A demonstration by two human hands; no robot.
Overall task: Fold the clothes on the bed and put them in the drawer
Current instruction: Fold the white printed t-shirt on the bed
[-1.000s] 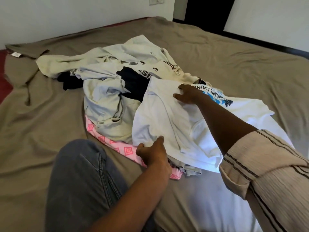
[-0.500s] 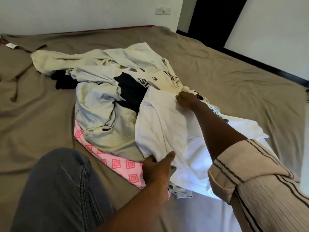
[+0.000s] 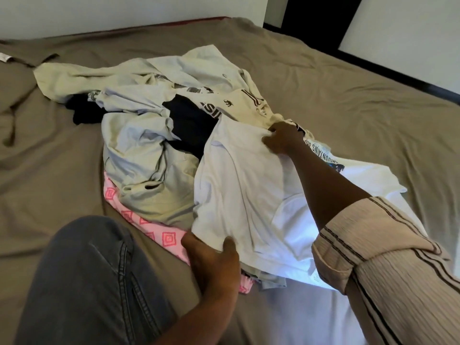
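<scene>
Light soft and diffuse, moderate brightness, cool cast on pale fabric. Strongest light at lower centre: patch of bedcover point(image 3: 348, 100) under hem of white shirt point(image 3: 239, 195) blown out to bluish white, texture lost. Shirt itself near overexposure on right side. Doorway point(image 3: 316, 13) crushed to black. Gentle shadows in bedcover wrinkles and under clothes pile; jeans knee point(image 3: 89, 282) in shade. Wide-angle bending at frame edges, far bed edge curved. Overall slight softness; left hand point(image 3: 211, 260) smeared.

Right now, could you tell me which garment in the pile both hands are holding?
The plain white shirt on top: the left hand grips its near hem, the right hand its far edge. The dark garment lies untouched.
</scene>
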